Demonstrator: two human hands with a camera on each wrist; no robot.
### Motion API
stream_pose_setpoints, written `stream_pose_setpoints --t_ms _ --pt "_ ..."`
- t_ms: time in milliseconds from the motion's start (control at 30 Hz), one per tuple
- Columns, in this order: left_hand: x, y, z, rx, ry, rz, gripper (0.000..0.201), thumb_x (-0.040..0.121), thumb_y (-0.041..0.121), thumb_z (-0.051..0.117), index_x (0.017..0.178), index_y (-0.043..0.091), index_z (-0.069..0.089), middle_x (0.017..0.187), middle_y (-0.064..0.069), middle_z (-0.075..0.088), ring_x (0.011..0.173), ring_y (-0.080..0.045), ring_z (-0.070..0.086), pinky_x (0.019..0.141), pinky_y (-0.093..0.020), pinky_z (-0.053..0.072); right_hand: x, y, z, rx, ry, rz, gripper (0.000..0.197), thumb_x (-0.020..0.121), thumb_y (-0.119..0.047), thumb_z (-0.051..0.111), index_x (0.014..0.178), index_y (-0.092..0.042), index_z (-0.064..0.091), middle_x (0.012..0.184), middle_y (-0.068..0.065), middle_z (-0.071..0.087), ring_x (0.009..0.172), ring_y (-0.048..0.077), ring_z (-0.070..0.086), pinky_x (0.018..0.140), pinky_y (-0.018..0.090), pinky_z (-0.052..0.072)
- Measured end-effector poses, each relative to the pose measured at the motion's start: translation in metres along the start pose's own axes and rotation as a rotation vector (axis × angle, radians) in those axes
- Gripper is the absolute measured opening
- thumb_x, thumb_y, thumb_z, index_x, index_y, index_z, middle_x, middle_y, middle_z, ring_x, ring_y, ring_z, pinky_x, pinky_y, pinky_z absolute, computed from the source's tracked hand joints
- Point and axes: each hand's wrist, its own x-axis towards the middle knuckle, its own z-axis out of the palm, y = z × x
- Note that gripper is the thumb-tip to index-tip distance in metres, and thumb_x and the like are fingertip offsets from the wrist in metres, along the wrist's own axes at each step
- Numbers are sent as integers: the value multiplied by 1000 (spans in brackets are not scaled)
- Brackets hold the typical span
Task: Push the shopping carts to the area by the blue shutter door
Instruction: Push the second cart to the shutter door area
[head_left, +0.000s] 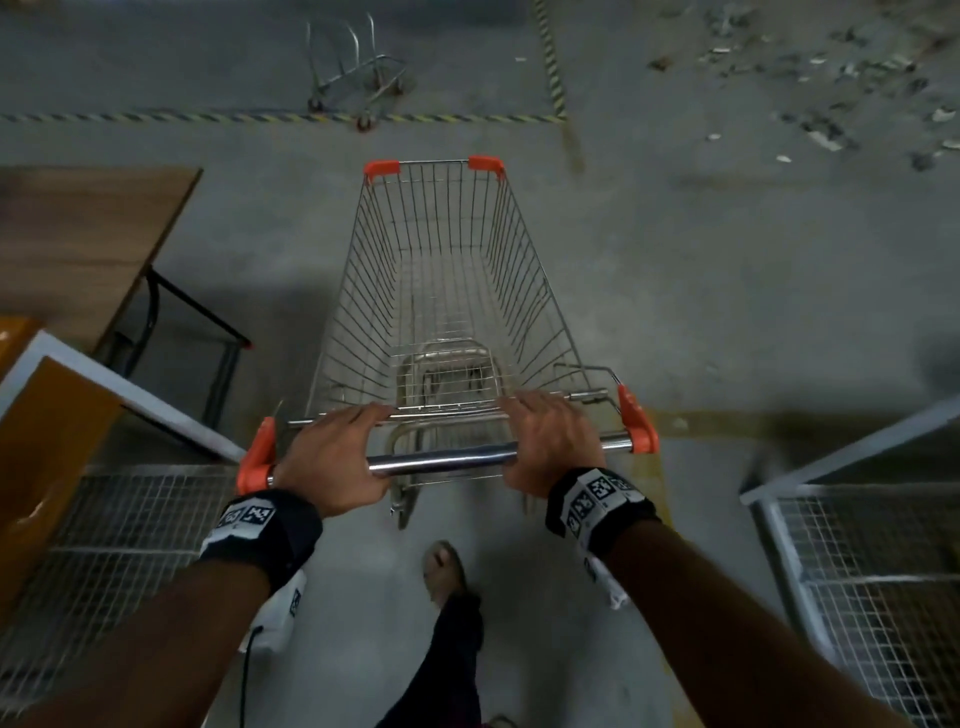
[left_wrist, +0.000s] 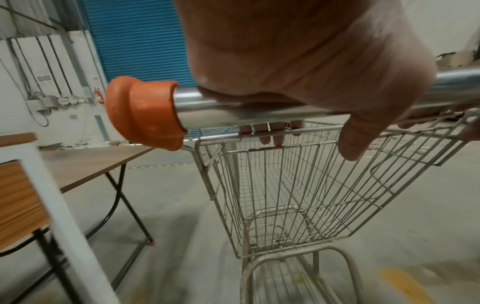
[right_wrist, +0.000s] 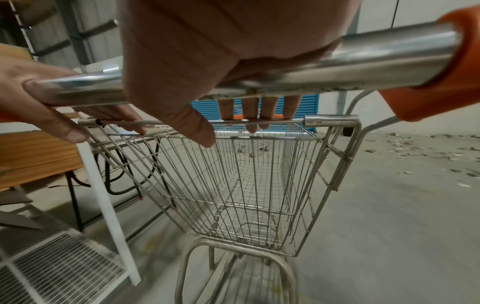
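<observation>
A wire shopping cart (head_left: 447, 291) with orange corner caps stands in front of me, its basket empty. My left hand (head_left: 332, 457) grips the left part of the chrome handle bar (head_left: 441, 460), thumb under it and fingers reaching over to the basket's rear rail. My right hand (head_left: 550, 441) grips the right part in the same way. A second cart (head_left: 358, 78) stands far ahead beyond a striped floor line (head_left: 208, 117). The blue shutter door (left_wrist: 137, 41) shows ahead in the left wrist view and, past the right hand's fingers, the shutter (right_wrist: 298, 109) shows in the right wrist view.
A wooden folding table (head_left: 78, 249) stands close on the left. White-framed wire mesh cages flank me, one on the left (head_left: 119, 545) and one on the right (head_left: 872, 571). Debris (head_left: 831, 78) litters the concrete floor at the far right. My foot (head_left: 441, 566) is behind the cart.
</observation>
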Motion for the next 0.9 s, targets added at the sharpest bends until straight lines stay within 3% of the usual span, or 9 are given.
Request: stream_pose_setpoints --t_ms 200,367,533,900 --pt "110 -26 -25 1 -9 34 86 66 49 74 143 31 43 139 5 56 125 -19 54 104 -36 43 102 18 -23 -10 -16 42 87 72 -45 76 148 -27 37 151 2 45 138 25 41 116 42 34" --pt "205 -50 -38 0 -4 57 85 64 55 70 141 34 42 135 7 58 122 -17 56 101 -38 47 186 42 -38 -3 17 61 84 69 -40 78 144 -27 43 143 0 53 131 23 48 107 41 43" --pt "291 -54 -53 14 -21 65 85 65 52 73 142 34 41 134 7 58 120 -16 55 99 -35 46 266 72 -56 15 1 72 85 72 -41 79 146 -27 39 147 -1 49 134 22 45 110 40 39" --pt "493 -57 -88 31 20 12 84 68 57 74 142 34 43 136 9 57 123 -16 55 99 -34 44 459 158 -95 3 47 19 76 74 -39 75 142 -25 44 141 -2 54 128 21 50 107 40 43"
